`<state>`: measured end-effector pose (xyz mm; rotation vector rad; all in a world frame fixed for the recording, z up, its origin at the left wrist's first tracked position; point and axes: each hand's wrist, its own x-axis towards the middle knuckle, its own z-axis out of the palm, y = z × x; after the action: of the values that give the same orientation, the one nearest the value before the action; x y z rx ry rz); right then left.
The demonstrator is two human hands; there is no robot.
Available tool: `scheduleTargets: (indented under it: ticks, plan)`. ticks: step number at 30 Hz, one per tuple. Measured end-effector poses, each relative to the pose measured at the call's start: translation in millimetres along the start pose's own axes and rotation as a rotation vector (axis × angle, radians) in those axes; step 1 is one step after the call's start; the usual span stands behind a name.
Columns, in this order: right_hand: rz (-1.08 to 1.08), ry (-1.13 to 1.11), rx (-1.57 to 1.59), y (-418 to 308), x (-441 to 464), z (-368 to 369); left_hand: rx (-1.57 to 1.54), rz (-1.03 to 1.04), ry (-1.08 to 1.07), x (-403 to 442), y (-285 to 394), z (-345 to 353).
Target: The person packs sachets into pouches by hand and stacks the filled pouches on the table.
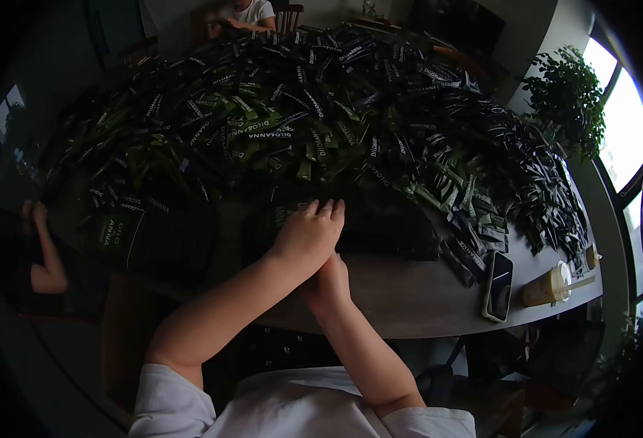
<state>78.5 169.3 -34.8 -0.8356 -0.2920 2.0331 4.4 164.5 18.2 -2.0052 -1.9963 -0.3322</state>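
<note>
My left hand (310, 232) reaches across the front of the table, back upward, its fingers close together and curled forward. Whatever lies under those fingers is hidden. Just beside and behind it stands a dark box (283, 216) with pale green lettering, partly covered by the hand. My right hand (331, 281) is lower and nearer to me, tucked against the underside of my left wrist, with its fingers hidden from view. Beyond both hands spreads a large heap of dark green and black printed stick sachets (278, 135).
To the right are a phone (498, 286) and a plastic cup with a straw (549, 285), near the table's edge (409, 325). Another dark box (114, 235) stands at left. One person (48, 270) sits at left, another (252, 14) at the far side. A plant (568, 98) stands by the window.
</note>
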Motion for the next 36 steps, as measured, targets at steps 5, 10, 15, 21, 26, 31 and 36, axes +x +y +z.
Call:
scheduleTargets:
  ticks: [5,10,15,21,26,31,36]
  plan:
    - [0.437,-0.588,-0.886,-90,-41,-29,-0.015,0.044,0.051,-22,-12,33]
    - [-0.841,0.025,-1.637,-205,-26,-67,-0.113,0.037,0.014,-27,-15,38]
    - [-0.896,-0.059,-2.191,-223,15,-106,-0.131,0.052,0.022,-28,-17,34]
    - [-0.971,-0.008,-1.934,-230,42,-64,-0.314,-0.064,0.185,-37,-24,42]
    - [-1.073,-0.177,-2.039,-222,101,-45,-0.433,-0.157,0.381,-35,-23,39]
    - [-1.007,-0.109,-2.237,-212,112,-31,-0.409,-0.205,0.346,-39,-26,38]
    - [-1.305,-0.222,-1.324,-221,50,-19,-0.417,-0.23,0.334,-41,-25,29]
